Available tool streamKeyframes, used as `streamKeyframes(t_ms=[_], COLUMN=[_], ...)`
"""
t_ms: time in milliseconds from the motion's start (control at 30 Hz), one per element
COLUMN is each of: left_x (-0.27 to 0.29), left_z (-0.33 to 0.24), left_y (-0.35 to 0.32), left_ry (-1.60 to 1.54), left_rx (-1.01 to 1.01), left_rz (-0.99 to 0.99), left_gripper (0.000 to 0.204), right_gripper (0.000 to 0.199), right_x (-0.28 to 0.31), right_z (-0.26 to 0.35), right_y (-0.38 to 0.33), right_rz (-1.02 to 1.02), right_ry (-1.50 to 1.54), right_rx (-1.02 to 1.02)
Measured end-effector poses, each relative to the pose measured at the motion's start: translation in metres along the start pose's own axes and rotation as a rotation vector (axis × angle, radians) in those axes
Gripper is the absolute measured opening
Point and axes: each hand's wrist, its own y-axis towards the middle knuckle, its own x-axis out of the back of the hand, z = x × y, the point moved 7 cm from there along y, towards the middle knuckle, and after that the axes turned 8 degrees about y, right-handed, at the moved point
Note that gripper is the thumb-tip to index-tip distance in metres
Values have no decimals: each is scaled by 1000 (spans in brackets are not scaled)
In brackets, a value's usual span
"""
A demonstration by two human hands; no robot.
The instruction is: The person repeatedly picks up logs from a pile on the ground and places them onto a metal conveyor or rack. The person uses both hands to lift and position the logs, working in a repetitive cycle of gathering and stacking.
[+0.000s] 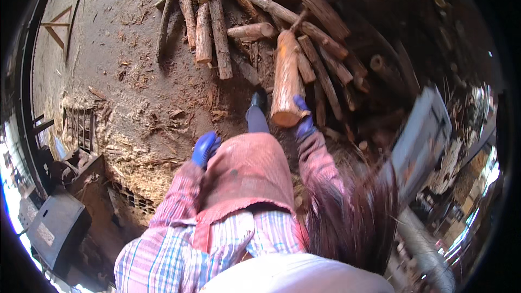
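My right hand (305, 119), in a blue-purple glove, grips the side of a thick log (286, 73) close to its pale cut end. The log has orange-brown bark and points away from me, its far end at the edge of the wood pile. My left hand (205, 149), gloved the same way, is beside the left edge of my reddish apron (247, 168). Its fingers look loosely bent and hold nothing visible. One dark boot (258, 99) shows just left of the log.
A pile of split and round logs (331, 49) spreads across the far right. Several thinner logs (203, 32) lie side by side ahead. Bark scraps litter the dirt floor (130, 49). A grey metal panel (420, 135) stands at right, a dark metal box (57, 228) at lower left.
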Motion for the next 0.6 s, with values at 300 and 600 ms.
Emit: streamKeyframes(t_ms=[300,600], left_x=[-143,-352], left_z=[82,84], left_y=[-66,-283], left_ry=[-52,45], left_rx=[305,-681], left_rz=[434,1059], left_gripper=[48,39], right_gripper=[67,99], right_x=[60,85], right_z=[-256,-193], right_y=[-301,-507], right_rz=[117,-37], right_ry=[-407,-875], right_rx=[338,1075])
